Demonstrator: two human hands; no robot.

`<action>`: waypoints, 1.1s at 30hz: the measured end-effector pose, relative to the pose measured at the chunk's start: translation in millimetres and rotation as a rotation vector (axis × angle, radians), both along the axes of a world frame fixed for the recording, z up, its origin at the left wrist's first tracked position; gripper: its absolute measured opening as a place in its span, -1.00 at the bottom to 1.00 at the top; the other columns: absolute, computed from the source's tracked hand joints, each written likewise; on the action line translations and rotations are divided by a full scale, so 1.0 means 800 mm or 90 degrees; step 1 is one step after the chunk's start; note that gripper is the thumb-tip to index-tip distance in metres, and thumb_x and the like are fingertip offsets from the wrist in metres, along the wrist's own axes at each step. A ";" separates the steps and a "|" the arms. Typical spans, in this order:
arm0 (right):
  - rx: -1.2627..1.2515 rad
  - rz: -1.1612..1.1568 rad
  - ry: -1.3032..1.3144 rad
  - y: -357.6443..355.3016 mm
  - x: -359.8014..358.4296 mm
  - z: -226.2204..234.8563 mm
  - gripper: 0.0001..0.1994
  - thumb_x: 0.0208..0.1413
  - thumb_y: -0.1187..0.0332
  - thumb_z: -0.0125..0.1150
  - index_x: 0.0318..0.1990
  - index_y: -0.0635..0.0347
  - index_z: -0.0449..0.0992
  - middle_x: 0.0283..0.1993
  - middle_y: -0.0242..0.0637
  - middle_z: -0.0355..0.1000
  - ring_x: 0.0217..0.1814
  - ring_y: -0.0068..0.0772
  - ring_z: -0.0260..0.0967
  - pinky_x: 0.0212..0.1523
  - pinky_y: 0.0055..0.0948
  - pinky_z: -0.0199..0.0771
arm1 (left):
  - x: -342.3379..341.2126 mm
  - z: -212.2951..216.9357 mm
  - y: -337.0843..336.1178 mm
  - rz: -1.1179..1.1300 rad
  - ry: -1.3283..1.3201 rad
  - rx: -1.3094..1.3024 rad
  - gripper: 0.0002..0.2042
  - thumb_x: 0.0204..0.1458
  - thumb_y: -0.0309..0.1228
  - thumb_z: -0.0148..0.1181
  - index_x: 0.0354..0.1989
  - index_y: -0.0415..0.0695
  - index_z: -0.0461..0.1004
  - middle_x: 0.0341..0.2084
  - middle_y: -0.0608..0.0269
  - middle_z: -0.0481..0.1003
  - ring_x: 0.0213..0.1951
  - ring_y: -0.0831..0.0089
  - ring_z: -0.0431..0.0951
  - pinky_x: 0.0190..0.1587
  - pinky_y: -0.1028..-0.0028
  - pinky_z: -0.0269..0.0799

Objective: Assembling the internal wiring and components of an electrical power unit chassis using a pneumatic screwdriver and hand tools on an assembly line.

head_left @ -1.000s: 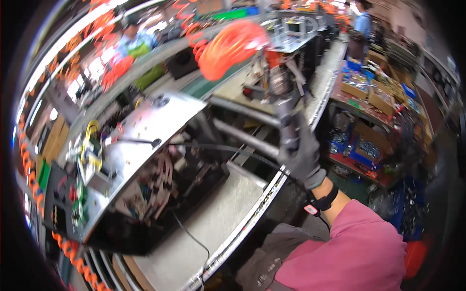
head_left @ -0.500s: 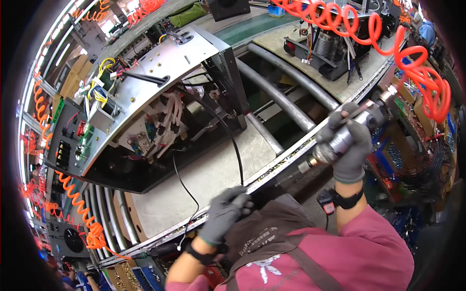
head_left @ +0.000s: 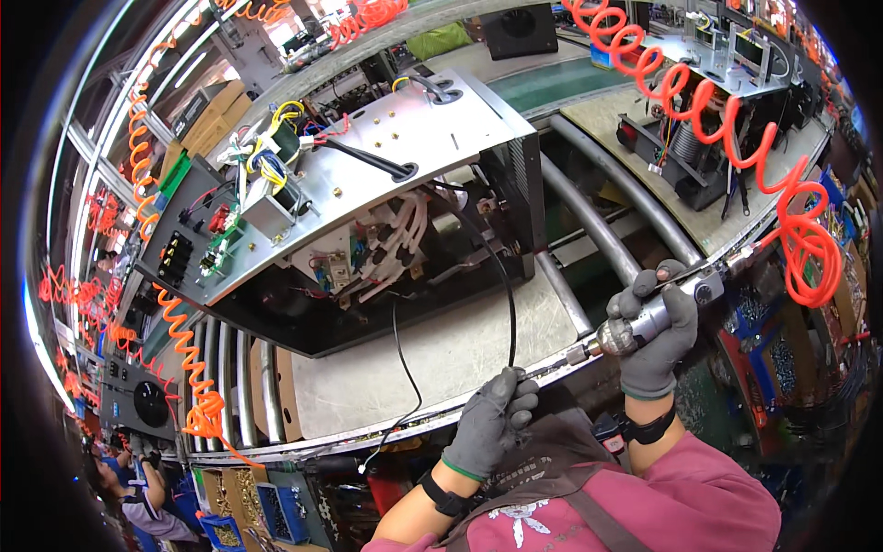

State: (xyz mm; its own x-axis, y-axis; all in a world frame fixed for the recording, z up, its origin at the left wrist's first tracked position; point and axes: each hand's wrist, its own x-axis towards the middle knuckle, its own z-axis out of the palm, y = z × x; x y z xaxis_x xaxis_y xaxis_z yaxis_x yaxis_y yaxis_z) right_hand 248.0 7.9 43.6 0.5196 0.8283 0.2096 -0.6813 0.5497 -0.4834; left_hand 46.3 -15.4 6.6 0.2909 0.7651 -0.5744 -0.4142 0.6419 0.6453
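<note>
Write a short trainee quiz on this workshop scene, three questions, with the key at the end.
1. Which hand grips the silver power tool?
2. True or false: the left hand is bare.
3. The hose joined to the tool's rear end is: (a) straight and blue, (b) coiled and red-orange, (c) flat and green.

Key:
1. The right hand.
2. False; it wears a grey glove.
3. b

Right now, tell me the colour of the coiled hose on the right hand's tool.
The coiled hose is orange-red, showing best in the head view.
</note>
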 end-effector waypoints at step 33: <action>0.159 -0.119 0.093 -0.056 0.056 0.049 -0.79 0.03 0.25 0.06 -0.21 0.11 0.39 -0.38 -0.42 0.31 -0.55 -0.60 0.09 -0.39 -0.45 0.22 | 0.019 0.077 0.160 -0.171 0.404 0.425 -0.73 0.15 -0.20 0.07 -0.09 -0.11 0.42 -0.37 0.43 0.49 -0.53 0.77 0.40 -0.64 0.76 0.20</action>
State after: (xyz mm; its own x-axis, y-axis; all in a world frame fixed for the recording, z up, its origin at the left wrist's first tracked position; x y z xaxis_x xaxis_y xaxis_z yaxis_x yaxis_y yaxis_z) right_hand 292.8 -37.2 83.2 0.6969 0.6489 0.3053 -0.6102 0.7602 -0.2230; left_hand 61.7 112.6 68.5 0.2893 0.9446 -0.1551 0.2464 0.0832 0.9656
